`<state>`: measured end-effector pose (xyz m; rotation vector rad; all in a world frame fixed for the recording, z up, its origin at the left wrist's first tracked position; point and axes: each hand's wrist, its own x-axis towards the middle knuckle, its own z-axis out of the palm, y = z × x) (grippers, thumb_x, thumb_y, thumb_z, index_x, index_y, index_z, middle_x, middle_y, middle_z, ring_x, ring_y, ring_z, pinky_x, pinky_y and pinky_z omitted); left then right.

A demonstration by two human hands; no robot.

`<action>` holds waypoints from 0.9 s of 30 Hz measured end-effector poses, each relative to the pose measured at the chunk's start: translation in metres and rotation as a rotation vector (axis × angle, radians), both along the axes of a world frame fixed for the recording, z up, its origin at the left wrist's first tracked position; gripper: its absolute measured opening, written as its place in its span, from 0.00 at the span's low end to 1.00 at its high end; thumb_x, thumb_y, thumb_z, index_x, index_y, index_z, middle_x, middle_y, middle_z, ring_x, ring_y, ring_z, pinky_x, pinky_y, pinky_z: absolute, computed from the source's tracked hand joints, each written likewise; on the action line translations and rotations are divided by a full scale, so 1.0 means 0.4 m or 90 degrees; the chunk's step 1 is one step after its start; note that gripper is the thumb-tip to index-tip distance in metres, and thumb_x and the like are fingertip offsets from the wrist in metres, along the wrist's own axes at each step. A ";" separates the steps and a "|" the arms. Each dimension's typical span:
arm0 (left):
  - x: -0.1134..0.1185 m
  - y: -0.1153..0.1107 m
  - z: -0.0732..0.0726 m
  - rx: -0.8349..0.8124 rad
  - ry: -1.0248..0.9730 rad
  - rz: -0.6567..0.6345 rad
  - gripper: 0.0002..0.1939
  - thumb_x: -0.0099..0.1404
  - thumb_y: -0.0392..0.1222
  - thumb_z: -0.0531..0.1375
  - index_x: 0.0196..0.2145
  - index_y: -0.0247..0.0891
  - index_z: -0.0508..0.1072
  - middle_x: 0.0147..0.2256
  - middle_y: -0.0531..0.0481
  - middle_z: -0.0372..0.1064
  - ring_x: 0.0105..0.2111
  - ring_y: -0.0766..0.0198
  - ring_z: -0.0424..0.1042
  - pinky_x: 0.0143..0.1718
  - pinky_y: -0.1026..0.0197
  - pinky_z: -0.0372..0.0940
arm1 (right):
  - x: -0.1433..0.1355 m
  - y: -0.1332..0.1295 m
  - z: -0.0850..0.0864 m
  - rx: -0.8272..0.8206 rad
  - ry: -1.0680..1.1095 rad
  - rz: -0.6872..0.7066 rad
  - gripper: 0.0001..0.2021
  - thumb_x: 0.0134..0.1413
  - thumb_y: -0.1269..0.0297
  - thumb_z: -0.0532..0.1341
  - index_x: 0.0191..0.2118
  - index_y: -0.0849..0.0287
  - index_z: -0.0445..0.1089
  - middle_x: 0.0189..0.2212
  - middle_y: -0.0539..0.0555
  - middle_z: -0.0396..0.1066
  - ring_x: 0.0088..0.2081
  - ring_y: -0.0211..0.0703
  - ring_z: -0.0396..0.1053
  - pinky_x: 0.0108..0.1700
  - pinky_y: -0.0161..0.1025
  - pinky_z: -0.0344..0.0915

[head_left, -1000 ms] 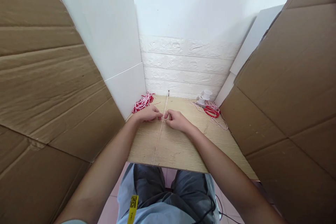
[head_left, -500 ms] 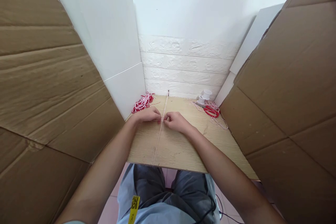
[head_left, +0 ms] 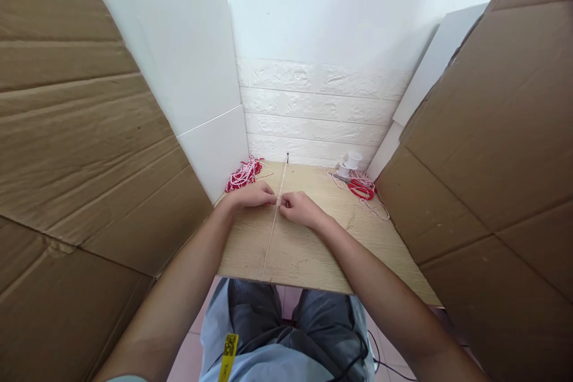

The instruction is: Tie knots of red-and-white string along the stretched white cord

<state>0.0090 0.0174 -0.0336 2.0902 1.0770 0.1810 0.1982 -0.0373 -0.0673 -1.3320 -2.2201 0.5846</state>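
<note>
A thin pale cord (head_left: 270, 245) runs taut over the wooden board from a small dark fixing at the wall to the front edge. Halfway along it, my left hand (head_left: 255, 194) is pinched closed on the left side, its fingertips at the cord. My right hand (head_left: 301, 209) faces it from the right, thumb and fingers likewise pressed together at the cord. Both seem to grip fine thread where they meet, though the strands between the fingertips are too small to follow.
Red and white yarn (head_left: 245, 175) is heaped at the back left. Red-handled scissors (head_left: 360, 190), white spools (head_left: 351, 161) and loose pinkish thread lie at the back right. Cardboard panels (head_left: 487, 191) flank the board (head_left: 308, 256), and a white brick-patterned wall (head_left: 322, 110) closes the back.
My left fingertips have shifted slightly up and right, closer to the cord. My right hand has hardly moved.
</note>
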 end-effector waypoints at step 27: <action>0.001 -0.013 0.012 0.012 -0.024 0.053 0.11 0.50 0.40 0.56 0.16 0.39 0.57 0.16 0.56 0.47 0.17 0.70 0.47 0.19 0.61 0.38 | 0.016 0.011 0.008 -0.014 -0.039 -0.040 0.09 0.51 0.68 0.58 0.22 0.60 0.63 0.19 0.48 0.62 0.24 0.34 0.57 0.27 0.34 0.47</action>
